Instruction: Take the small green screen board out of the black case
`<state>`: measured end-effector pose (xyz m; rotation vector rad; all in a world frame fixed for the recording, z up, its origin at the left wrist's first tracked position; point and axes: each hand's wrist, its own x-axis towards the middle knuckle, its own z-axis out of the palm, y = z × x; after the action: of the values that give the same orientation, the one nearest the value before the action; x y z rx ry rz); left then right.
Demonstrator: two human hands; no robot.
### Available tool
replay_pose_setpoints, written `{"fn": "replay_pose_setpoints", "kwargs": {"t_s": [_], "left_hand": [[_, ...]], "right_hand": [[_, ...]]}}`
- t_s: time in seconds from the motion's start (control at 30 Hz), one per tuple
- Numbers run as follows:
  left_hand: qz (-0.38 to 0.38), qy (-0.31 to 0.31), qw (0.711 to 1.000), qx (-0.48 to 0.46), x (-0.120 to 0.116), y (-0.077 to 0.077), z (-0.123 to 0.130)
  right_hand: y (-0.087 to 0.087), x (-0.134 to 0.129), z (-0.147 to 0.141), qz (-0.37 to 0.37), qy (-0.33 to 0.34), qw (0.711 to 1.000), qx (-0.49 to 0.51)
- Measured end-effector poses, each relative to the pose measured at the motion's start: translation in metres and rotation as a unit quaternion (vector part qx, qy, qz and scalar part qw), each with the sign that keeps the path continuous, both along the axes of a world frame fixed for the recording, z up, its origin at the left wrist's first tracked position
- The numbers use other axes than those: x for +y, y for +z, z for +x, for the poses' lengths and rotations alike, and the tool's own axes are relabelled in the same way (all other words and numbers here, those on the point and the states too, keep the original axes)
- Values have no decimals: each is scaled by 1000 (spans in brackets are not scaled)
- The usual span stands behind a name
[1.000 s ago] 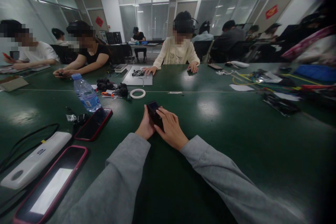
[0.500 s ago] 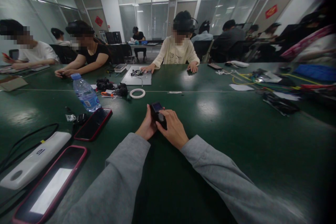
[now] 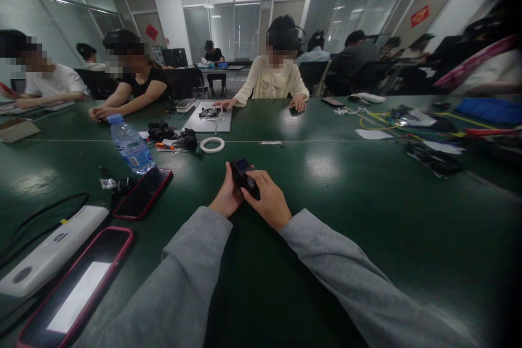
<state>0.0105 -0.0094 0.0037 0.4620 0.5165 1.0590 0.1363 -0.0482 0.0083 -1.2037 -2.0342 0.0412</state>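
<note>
A small black device (image 3: pixel 245 173) with a little screen at its top is held between my two hands above the green table (image 3: pixel 350 217). My left hand (image 3: pixel 227 194) grips it from the left side, with the thumb along its edge. My right hand (image 3: pixel 269 199) wraps its lower right part, fingers bent over the front. Part of the device is hidden by the fingers. Left of my hands lie a red-edged phone (image 3: pixel 143 194) and a water bottle (image 3: pixel 131 144), which leans in the view.
At the near left are a second phone (image 3: pixel 77 288) and a white device (image 3: pixel 55 250) with black cables. Beyond sit a white tape ring (image 3: pixel 212 145), black parts (image 3: pixel 187 140) and a silver laptop (image 3: pixel 222 125). Cables (image 3: pixel 379 119) lie at the right. Several people sit around.
Both hands keep hold of the black device, almost unmoved. The view has shifted slightly, and a person's hand across the table at the laptop has moved a little left.
</note>
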Motion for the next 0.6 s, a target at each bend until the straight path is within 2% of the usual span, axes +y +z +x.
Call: {"fn": "replay_pose_setpoints", "kwargs": {"t_s": [0.6], "left_hand": [[6, 1, 1000, 2, 3, -5, 0]], "right_hand": [[-3, 3, 1, 12, 12, 1000, 23]]}}
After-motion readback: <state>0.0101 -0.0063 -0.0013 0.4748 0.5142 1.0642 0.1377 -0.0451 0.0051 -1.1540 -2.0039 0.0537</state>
